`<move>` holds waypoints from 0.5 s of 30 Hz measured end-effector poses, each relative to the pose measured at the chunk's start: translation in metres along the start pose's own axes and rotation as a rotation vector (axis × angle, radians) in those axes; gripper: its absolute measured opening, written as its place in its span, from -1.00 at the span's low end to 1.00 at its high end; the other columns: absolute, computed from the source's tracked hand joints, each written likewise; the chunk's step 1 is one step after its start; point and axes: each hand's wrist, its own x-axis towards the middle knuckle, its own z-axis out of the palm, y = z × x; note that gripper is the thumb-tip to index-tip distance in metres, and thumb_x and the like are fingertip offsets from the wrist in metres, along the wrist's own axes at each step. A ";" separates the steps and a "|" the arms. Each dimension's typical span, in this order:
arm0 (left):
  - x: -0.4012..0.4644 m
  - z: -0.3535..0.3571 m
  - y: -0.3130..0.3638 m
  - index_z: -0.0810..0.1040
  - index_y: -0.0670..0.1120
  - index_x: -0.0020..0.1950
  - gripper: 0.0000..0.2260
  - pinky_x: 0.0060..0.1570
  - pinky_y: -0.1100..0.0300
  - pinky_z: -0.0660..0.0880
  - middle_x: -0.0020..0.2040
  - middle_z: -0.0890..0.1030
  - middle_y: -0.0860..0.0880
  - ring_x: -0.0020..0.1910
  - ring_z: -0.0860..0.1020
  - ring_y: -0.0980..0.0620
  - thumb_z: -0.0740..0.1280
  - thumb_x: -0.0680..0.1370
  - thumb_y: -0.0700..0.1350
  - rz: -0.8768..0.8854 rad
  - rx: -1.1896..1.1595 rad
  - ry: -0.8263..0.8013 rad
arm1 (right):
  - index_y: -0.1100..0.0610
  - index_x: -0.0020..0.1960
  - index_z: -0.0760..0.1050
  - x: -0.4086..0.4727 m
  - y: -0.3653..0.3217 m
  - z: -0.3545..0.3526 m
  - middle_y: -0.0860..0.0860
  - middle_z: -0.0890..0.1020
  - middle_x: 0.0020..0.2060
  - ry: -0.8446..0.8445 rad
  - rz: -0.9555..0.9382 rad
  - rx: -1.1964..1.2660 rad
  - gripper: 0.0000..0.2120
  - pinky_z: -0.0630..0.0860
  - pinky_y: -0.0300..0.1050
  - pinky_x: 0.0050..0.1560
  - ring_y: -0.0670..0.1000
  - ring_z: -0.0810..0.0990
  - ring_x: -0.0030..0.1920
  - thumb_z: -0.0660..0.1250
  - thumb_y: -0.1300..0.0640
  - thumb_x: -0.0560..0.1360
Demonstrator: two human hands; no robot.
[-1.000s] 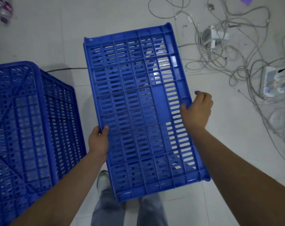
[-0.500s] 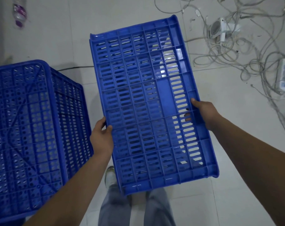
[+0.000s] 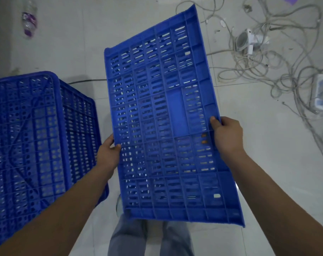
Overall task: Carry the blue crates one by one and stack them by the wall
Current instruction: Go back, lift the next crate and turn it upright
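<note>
Carrying is the step in hand: a slatted blue crate (image 3: pixel 162 124) is held clear of the tiled floor (image 3: pixel 267 163), its long axis running from 6 o'clock up toward 12 o'clock and tipped a little to the right. The left hand (image 3: pixel 109 154) clamps the crate's left long edge at about 8 o'clock, thumb on top. The right hand (image 3: pixel 227 137) clamps the opposite edge at 3 o'clock, its fingers curled underneath and showing through the slots. An upturned blue crate (image 3: pixel 27 135) stands at 9 o'clock, just beside the carried one and apart from it. Next, judging by the task, comes swinging the load leftward, levelling it, and lowering it squarely onto that crate, keeping clear of the tangled cables (image 3: pixel 267 61) at 2 o'clock.
</note>
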 end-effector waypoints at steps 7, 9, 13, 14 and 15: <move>-0.037 0.035 0.058 0.08 -0.09 0.57 -0.39 0.37 0.10 0.27 0.50 0.25 0.05 0.51 0.21 -0.03 0.22 0.60 0.07 0.122 -0.037 -0.150 | 0.10 -0.45 0.20 -0.017 -0.016 0.015 0.01 0.42 -0.55 0.071 -0.173 -0.364 -0.58 0.52 -0.19 -0.35 -0.09 0.61 -0.44 0.24 0.17 0.55; -0.051 0.050 0.075 0.10 -0.05 0.57 -0.37 0.47 0.09 0.16 0.55 0.19 0.03 0.51 0.20 0.02 0.23 0.58 0.10 0.152 -0.118 -0.229 | 0.14 -0.38 0.30 -0.023 -0.012 0.028 0.16 0.55 -0.39 0.019 -0.142 -0.381 -0.69 0.55 0.04 -0.21 0.22 0.64 -0.22 0.24 0.15 0.52; -0.068 0.076 0.092 0.32 -0.11 0.47 -0.45 0.34 0.18 0.29 0.36 0.47 0.02 0.33 0.44 0.08 0.29 0.55 0.09 0.211 -0.180 -0.346 | 0.15 -0.27 0.40 -0.041 -0.005 0.059 0.26 0.65 -0.19 -0.045 -0.127 -0.433 -0.82 0.31 -0.11 -0.26 0.25 0.61 -0.14 0.26 0.15 0.49; -0.068 0.080 0.091 0.39 -0.11 0.41 -0.50 0.29 0.15 0.35 0.29 0.54 0.00 0.24 0.52 0.07 0.32 0.53 0.07 0.237 -0.161 -0.343 | 0.19 -0.21 0.47 -0.046 -0.005 0.067 0.25 0.66 -0.17 -0.052 -0.130 -0.430 -0.85 0.29 -0.10 -0.27 0.25 0.61 -0.13 0.25 0.15 0.50; -0.067 0.082 0.088 0.40 -0.10 0.40 -0.49 0.31 0.10 0.39 0.28 0.55 -0.02 0.23 0.54 0.04 0.36 0.51 0.06 0.252 -0.139 -0.325 | 0.24 -0.13 0.51 -0.049 -0.004 0.074 0.24 0.67 -0.15 -0.066 -0.130 -0.424 -0.85 0.29 -0.10 -0.27 0.25 0.62 -0.12 0.24 0.16 0.51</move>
